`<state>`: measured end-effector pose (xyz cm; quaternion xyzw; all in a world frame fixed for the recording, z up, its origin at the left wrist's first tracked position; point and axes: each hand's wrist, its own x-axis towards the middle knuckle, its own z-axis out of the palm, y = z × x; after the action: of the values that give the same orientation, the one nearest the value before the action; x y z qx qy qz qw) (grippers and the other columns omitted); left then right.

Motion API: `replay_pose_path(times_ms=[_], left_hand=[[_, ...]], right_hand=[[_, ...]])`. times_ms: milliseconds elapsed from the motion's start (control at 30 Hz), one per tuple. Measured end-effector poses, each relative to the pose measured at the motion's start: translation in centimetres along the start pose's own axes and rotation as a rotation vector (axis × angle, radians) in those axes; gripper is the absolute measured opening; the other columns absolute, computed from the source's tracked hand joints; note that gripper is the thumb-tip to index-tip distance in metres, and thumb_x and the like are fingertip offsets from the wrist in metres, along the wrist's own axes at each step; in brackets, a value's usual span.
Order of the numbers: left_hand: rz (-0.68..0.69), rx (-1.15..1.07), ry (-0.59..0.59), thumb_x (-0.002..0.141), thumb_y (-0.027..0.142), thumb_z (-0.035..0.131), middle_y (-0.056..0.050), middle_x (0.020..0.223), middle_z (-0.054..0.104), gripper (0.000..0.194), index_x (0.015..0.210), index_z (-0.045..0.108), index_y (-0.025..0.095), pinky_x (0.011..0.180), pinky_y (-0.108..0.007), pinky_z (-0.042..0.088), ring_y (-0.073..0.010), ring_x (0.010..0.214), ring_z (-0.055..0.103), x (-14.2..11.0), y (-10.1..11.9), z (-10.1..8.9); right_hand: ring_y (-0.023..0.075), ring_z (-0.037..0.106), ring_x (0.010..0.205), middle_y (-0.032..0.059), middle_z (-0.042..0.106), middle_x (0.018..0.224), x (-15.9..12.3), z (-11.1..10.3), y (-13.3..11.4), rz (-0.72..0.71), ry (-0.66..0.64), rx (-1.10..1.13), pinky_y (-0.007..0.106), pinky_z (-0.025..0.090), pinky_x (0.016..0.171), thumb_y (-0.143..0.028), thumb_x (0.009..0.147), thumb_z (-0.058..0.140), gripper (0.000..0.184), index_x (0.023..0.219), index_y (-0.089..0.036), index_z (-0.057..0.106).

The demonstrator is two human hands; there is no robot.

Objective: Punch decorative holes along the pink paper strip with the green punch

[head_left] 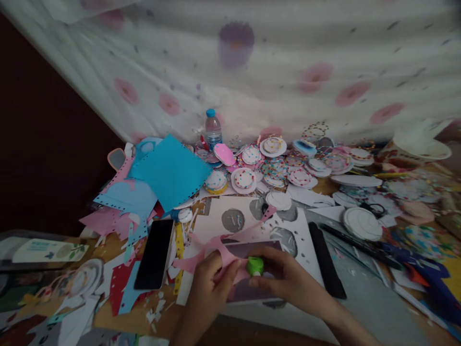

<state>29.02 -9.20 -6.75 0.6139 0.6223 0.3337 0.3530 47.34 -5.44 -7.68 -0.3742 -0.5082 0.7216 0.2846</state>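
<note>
My left hand (pixel 211 286) pinches a cut-up scrap of pink paper (pixel 212 246) between thumb and fingers. A small green craft punch (pixel 255 265) is gripped by the thumb and fingers of my right hand (pixel 286 274), right against the right edge of the pink paper. Whether the paper sits inside the punch's slot I cannot tell. Beneath both hands lies a dark greyish-purple sheet (pixel 272 246). Under that is a white card (pixel 207 226) with round holes cut out of it.
Left of my hands lie a black phone (pixel 154 254) and punched blue paper (pixel 169 168). Several decorated paper discs (pixel 245 179) crowd the back beside a water bottle (pixel 213 129). At the right are a black bar-shaped object (pixel 326 259) and a blue glue gun (pixel 418 264).
</note>
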Motion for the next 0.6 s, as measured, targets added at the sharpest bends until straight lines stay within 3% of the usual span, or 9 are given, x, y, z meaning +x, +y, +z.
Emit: replay_pose_path(times_ms=[167, 600], left_hand=[[-0.088, -0.017, -0.059, 0.087, 0.035, 0.055, -0.004, 0.073, 0.068, 0.023, 0.081, 0.066, 0.016, 0.060, -0.023, 0.044, -0.0163, 0.067, 0.061, -0.25, -0.29, 0.21], [-0.103, -0.034, -0.089, 0.087, 0.038, 0.052, -0.002, 0.071, 0.068, 0.023, 0.077, 0.059, 0.018, 0.061, -0.023, 0.047, -0.0170, 0.069, 0.064, -0.17, -0.01, 0.28]], right_hand=[[0.0138, 0.058, 0.079, -0.0025, 0.062, 0.082, 0.11, 0.06, 0.06, -0.009, -0.022, 0.051, 0.027, 0.048, 0.077, -0.028, 0.070, 0.078, 0.027, 0.093, -0.023, 0.066], [0.0139, 0.057, 0.075, -0.0019, 0.062, 0.079, 0.07, 0.03, -0.01, 0.012, -0.018, -0.021, 0.026, 0.047, 0.073, -0.030, 0.067, 0.079, 0.028, 0.090, -0.021, 0.067]])
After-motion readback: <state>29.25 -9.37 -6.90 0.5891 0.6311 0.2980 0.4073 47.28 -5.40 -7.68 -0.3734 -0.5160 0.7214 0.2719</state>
